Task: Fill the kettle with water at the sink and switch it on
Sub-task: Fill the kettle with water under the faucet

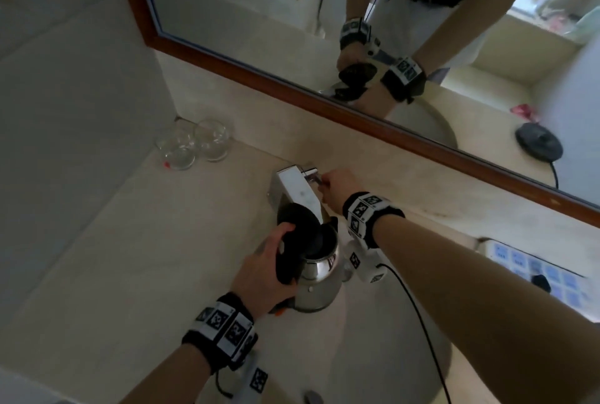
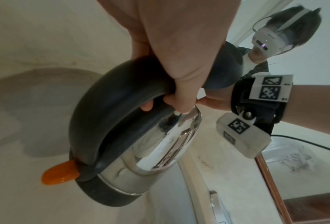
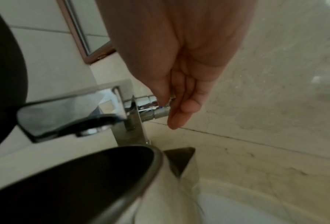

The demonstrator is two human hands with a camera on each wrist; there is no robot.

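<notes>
A steel kettle (image 1: 319, 273) with a black handle and its black lid (image 1: 298, 218) hinged open hangs over the sink, its mouth (image 3: 83, 181) just below the chrome tap's spout (image 3: 64, 112). My left hand (image 1: 269, 267) grips the kettle's handle (image 2: 110, 97). An orange switch (image 2: 60, 174) sticks out at the handle's foot. My right hand (image 1: 334, 187) reaches to the tap's right side, where thumb and fingers pinch the chrome knob (image 3: 150, 106). I see no water stream in the right wrist view.
Two clear glasses (image 1: 194, 144) stand in the counter's back left corner. A wood-framed mirror (image 1: 259, 75) runs behind the tap and reflects a black kettle base (image 1: 539, 142). A socket panel (image 1: 535, 267) is at right. The sink basin (image 1: 389, 355) lies below, crossed by a black cable (image 1: 422, 322).
</notes>
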